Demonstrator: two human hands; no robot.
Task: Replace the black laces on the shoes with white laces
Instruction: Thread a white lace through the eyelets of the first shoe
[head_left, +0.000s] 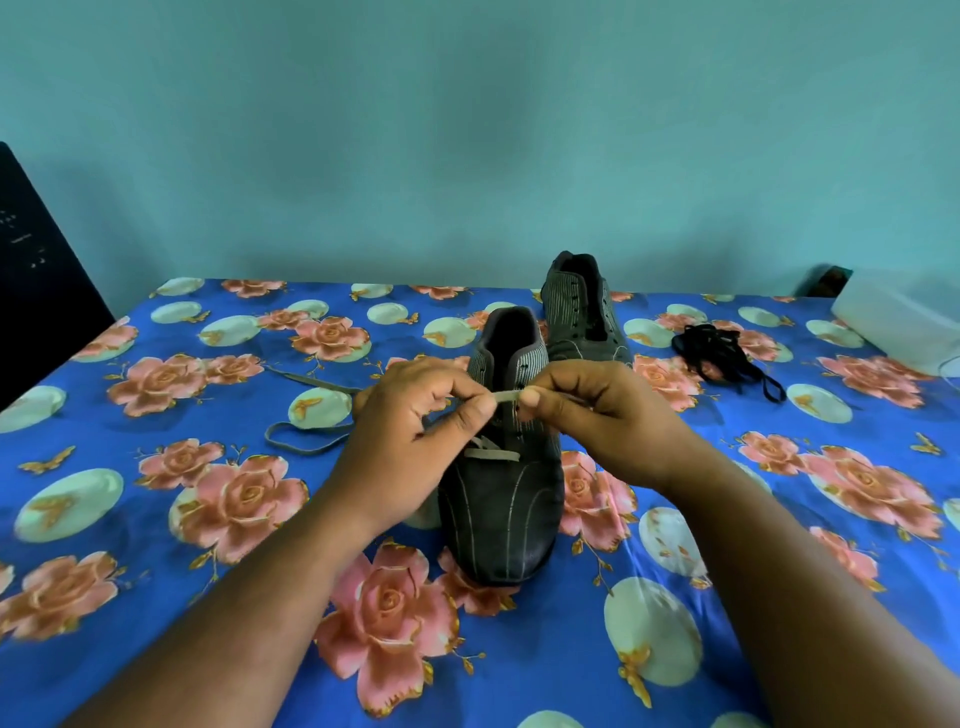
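White lace (505, 397) runs taut between both hands above the near shoe (501, 499), which stands mid-counter (156, 519), toe toward the person. Left hand (415, 415) and right hand (597, 415) each pinch it with curled fingers. Black laces (722, 353) lie bundled right of the far shoe (582, 312).

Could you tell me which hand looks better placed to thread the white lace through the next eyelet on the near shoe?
Probably the right hand: it pinches the white lace at its free end, just over the near shoe's right eyelet row. The left hand pinches the same lace farther back.
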